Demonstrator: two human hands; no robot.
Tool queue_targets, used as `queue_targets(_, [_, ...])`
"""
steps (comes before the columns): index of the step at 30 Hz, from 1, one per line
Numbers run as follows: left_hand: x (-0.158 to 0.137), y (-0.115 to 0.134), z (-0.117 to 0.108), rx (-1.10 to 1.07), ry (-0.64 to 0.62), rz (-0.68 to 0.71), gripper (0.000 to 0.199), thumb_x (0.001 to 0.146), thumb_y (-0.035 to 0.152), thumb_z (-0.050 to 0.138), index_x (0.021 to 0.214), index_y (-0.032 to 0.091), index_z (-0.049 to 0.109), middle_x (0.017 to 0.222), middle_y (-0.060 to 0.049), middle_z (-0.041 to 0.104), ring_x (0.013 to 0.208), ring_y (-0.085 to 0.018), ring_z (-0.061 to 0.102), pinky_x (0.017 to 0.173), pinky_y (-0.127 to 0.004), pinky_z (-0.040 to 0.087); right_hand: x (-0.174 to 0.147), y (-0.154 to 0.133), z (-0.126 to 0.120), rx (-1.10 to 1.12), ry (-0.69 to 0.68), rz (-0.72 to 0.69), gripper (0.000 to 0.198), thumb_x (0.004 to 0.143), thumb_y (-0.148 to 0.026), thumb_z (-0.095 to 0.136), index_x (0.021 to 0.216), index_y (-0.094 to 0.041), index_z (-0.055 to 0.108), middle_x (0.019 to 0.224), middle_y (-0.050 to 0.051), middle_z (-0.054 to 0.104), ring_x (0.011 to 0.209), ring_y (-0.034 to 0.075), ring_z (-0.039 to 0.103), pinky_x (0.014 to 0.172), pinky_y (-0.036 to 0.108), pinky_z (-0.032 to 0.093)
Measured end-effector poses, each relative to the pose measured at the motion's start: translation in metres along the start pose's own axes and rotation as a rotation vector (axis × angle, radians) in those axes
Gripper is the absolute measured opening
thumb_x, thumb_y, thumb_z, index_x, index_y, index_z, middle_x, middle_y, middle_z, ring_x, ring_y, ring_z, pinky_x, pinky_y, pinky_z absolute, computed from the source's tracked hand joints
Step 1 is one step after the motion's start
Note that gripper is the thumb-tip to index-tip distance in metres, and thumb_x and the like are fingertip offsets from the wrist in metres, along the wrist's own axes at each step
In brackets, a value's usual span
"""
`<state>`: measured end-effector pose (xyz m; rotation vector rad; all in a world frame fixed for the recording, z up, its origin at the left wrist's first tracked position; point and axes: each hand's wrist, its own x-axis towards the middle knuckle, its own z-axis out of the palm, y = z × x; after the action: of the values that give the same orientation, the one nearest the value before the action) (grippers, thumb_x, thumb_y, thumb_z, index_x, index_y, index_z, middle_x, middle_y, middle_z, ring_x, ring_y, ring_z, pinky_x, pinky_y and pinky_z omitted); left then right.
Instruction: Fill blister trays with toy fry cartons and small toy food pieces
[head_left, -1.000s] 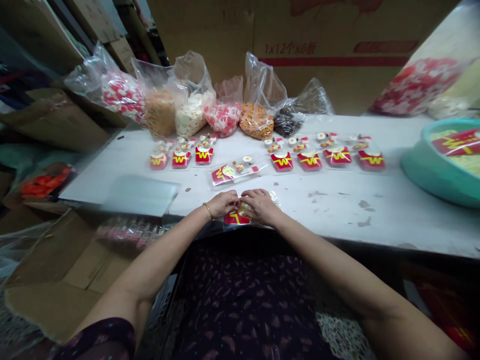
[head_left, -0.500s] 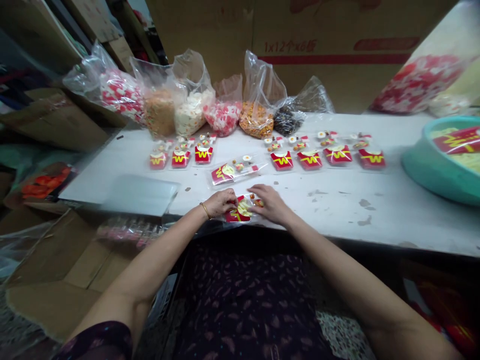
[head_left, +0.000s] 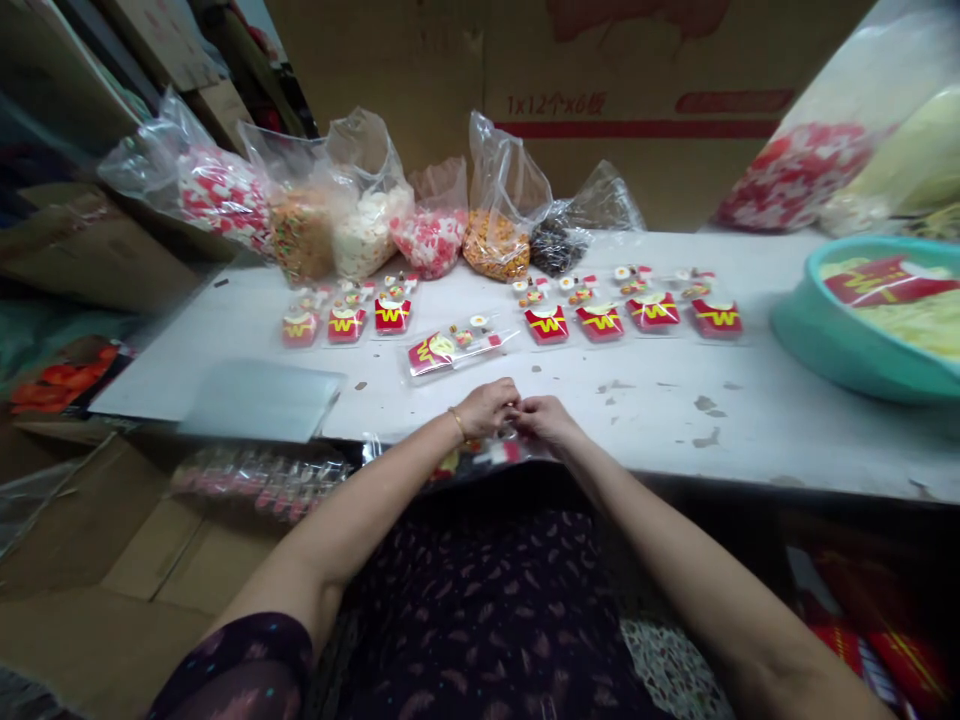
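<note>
Pinching a clear packet (head_left: 496, 454) with left hand (head_left: 486, 408) and right hand (head_left: 552, 421), at the near edge of the desk (head_left: 637, 430).

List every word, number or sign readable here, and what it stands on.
"1x12个x6板": red print on the large cardboard box.
"M" or "W", cannot tell which: yellow letter on the packets.
Too blurred to read: anything in the box's red bar; the yellow mark on the red piece in the basin.
</note>
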<state>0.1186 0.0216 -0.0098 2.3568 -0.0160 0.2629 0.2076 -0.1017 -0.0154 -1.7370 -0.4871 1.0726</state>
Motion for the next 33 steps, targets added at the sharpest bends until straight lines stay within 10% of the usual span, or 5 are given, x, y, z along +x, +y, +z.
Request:
queue_targets(10, [0.003, -0.006, 0.018, -0.053, 0.240, 0.060, 0.015, 0.073, 0.013, 0.051, 0.084, 0.016, 0.061, 0.084, -0.004, 0.055, 0.072, -0.012, 0.052, 0.069, -0.025, 0.045, -0.005, 0.010, -0.019, -0.060, 0.048, -0.072, 0.015, 0.067, -0.028, 0.054, 0.068, -0.015, 0.061, 0.051, 0.000, 0.057, 0.042, 0.011, 0.050, 0.044, 0.024, 0.043])
queue_targets(14, [-0.017, -0.024, 0.006, 0.015, 0.495, -0.180, 0.028, 0.078, 0.016, 0.046, 0.104, 0.016, 0.057, 0.086, -0.005, 0.057, 0.074, -0.013, 0.054, 0.073, -0.027, 0.045, -0.018, 0.002, -0.016, -0.595, 0.070, -0.569, 0.048, 0.074, -0.048, 0.051, 0.109, -0.016, 0.057, 0.101, 0.012, 0.061, 0.087, 0.022, 0.059, 0.074, 0.037, 0.048])
queue_targets(18, [-0.020, -0.031, 0.001, -0.071, 0.673, -0.323, 0.031, 0.082, 0.019, 0.038, 0.110, 0.015, 0.051, 0.079, -0.003, 0.056, 0.061, -0.010, 0.053, 0.066, -0.025, 0.045, -0.024, 0.000, 0.011, -1.271, -0.235, -1.001, 0.098, 0.053, -0.052, 0.069, 0.135, -0.015, 0.030, 0.136, 0.017, 0.035, 0.127, 0.037, 0.021, 0.101, 0.057, 0.014])
queue_targets(28, [-0.100, -0.033, -0.068, -0.218, 1.267, -0.410, 0.037, 0.078, 0.036, 0.051, 0.109, 0.017, 0.050, 0.086, -0.002, 0.054, 0.060, -0.006, 0.052, 0.062, -0.022, 0.048, 0.030, -0.088, -0.012, -1.465, -0.284, -0.963, 0.086, 0.064, -0.047, 0.060, 0.137, -0.018, 0.026, 0.127, 0.018, 0.039, 0.111, 0.033, 0.036, 0.094, 0.050, 0.023])
queue_targets(33, [-0.150, -0.040, -0.068, 0.042, 1.145, -0.565, 0.042, 0.077, 0.037, 0.052, 0.114, 0.017, 0.047, 0.093, -0.006, 0.056, 0.077, -0.013, 0.056, 0.074, -0.030, 0.048, 0.100, -0.124, -0.006, -1.540, -0.177, -0.922, 0.085, 0.063, -0.045, 0.064, 0.137, -0.023, 0.027, 0.130, 0.016, 0.038, 0.115, 0.033, 0.034, 0.093, 0.046, 0.025])
